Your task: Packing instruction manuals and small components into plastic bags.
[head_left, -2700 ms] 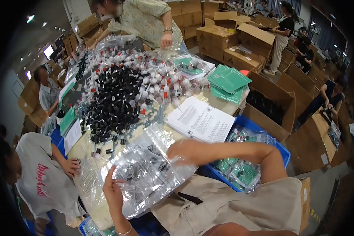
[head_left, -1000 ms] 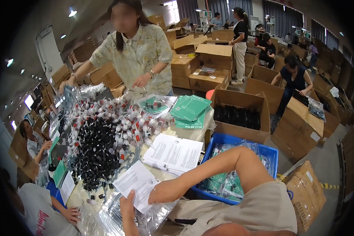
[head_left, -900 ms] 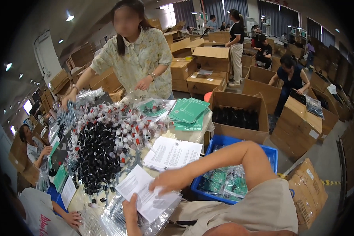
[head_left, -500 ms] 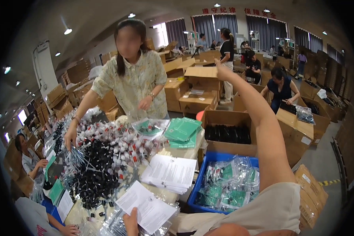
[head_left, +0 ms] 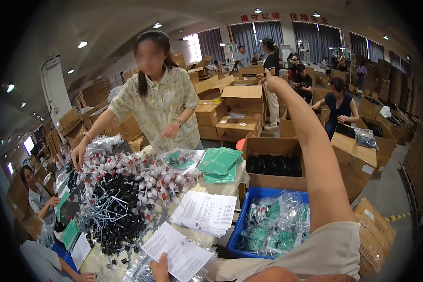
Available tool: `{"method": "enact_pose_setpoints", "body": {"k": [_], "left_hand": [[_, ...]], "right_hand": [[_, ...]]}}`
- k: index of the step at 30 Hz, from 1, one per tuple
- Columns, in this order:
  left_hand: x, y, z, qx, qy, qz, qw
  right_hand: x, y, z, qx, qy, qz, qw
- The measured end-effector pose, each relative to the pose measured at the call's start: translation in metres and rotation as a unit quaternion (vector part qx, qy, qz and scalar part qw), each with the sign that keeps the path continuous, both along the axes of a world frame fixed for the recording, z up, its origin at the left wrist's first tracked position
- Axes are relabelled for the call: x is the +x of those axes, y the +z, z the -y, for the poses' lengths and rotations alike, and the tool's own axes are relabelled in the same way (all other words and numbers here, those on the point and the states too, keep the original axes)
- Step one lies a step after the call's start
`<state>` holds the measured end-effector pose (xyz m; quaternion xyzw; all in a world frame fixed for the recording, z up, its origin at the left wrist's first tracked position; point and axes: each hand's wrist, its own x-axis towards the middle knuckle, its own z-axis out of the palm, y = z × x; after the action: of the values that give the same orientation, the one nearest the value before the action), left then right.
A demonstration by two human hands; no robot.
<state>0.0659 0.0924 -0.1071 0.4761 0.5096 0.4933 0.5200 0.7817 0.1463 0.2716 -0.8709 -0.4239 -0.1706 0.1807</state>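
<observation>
My left hand (head_left: 160, 268) is closed on a white printed sheet (head_left: 177, 251), its thumb lying on the sheet's lower edge. Under the sheet are clear plastic bags (head_left: 138, 270). My right arm reaches far forward, and my right hand (head_left: 276, 82) is raised in the air with its index finger stretched out. I see nothing in that hand; its other fingers are hard to make out. A stack of printed sheets (head_left: 204, 211) lies just beyond the held one. Left of it, thin silver rods (head_left: 110, 209) lie spread over a heap of small black-capped parts (head_left: 122, 230).
White-and-red capped parts (head_left: 136, 167), green booklets (head_left: 219, 162) and a co-worker's hand (head_left: 78, 155) are across the table. A blue crate (head_left: 234, 235) of filled bags and a carton (head_left: 286, 183) of black items stand at the right. Another person's hand (head_left: 86, 277) is at lower left.
The co-worker across the table has let go of the silver rods, which now lie fanned on the heap; that hand has drawn back to the left. My right index finger now points more upward.
</observation>
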Motion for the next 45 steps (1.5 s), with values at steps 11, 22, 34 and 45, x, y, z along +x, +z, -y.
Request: {"method": "enact_pose_setpoints", "body": {"k": [11, 22, 34, 45], "left_hand": [[-0.001, -0.002, 0.003, 0.015, 0.009, -0.030, 0.999], [0.005, 0.008, 0.011, -0.005, 0.034, -0.004, 0.999], [0.020, 0.040, 0.022, 0.016, 0.000, -0.085, 0.996], [0.015, 0.036, 0.028, 0.017, 0.004, -0.053, 0.998]], "right_hand": [[-0.031, 0.016, 0.003, -0.019, -0.024, -0.017, 0.999], [-0.054, 0.019, 0.009, -0.051, -0.069, -0.025, 0.996], [-0.023, 0.010, 0.010, -0.178, 0.447, -0.523, 0.703], [-0.097, -0.207, -0.090, -0.222, 0.366, -0.005, 0.904]]}}
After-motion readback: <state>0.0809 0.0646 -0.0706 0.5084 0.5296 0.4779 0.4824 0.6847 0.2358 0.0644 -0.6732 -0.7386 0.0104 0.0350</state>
